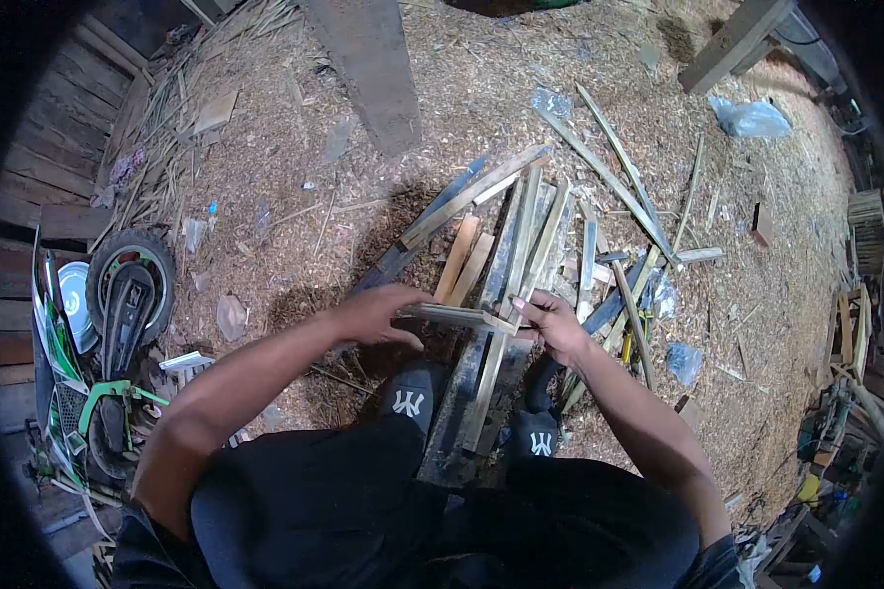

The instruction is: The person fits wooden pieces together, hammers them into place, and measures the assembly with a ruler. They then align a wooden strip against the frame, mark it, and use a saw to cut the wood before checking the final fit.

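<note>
A short wooden board [454, 315] lies crosswise between my hands, above a stack of long wooden strips [525, 236]. At its left end, my left hand [378, 316] has its fingers along the board and its thumb below. My right hand [555, 327] pinches around the right end, thumb and fingertips close to the board's corner. Long strips run under the board toward my body, between my two dark shoes [414, 393]. Two short light wood pieces [467, 260] lean just beyond the board.
Loose wooden strips [609, 177] lie scattered over the wood-shaving floor [265, 177]. A small green bike [118, 324] stands at the left by a plank wall [64, 128]. Clear plastic bags [749, 118] lie to the right, and a wide plank [368, 74] extends at the top.
</note>
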A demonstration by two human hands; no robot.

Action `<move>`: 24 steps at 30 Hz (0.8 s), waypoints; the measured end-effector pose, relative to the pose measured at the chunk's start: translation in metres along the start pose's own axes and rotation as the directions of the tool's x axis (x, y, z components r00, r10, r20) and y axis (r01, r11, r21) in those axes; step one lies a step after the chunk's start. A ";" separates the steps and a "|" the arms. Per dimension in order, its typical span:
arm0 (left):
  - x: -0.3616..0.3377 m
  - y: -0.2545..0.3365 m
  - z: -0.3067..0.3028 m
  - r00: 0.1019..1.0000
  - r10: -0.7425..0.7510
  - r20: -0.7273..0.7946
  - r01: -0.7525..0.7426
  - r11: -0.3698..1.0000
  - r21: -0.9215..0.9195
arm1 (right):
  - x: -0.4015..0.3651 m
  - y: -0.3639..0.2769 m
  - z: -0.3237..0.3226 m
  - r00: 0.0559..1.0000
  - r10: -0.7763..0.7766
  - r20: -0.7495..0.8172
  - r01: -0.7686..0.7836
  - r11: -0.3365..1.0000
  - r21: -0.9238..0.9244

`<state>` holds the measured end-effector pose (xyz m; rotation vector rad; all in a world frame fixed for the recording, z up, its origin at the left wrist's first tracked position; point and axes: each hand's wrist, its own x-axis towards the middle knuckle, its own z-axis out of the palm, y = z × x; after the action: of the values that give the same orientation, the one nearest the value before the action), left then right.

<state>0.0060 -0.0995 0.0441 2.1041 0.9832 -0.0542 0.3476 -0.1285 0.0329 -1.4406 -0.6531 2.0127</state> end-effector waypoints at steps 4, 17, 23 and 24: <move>0.008 -0.006 0.010 0.990 0.039 -0.138 -0.052 0.995 -0.087 | -0.003 -0.005 0.000 0.992 0.023 0.121 -0.043 0.985 0.170; 0.041 -0.011 0.019 0.891 -0.209 -0.403 0.069 0.940 -0.335 | 0.006 -0.021 -0.013 0.988 -0.136 0.080 0.087 0.893 0.441; 0.071 0.009 -0.014 0.929 -0.127 -0.348 -0.021 0.919 -0.393 | -0.013 -0.052 -0.002 0.987 -0.155 -0.043 0.156 0.858 0.489; 0.075 0.015 -0.014 0.887 -0.141 -0.439 -0.064 0.905 -0.420 | -0.016 -0.058 -0.002 0.984 -0.165 -0.065 0.175 0.849 0.498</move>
<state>0.0647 -0.0487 0.0376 1.7139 1.1872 0.6198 0.3630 -0.0983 0.0820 -1.0462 -0.2052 1.8430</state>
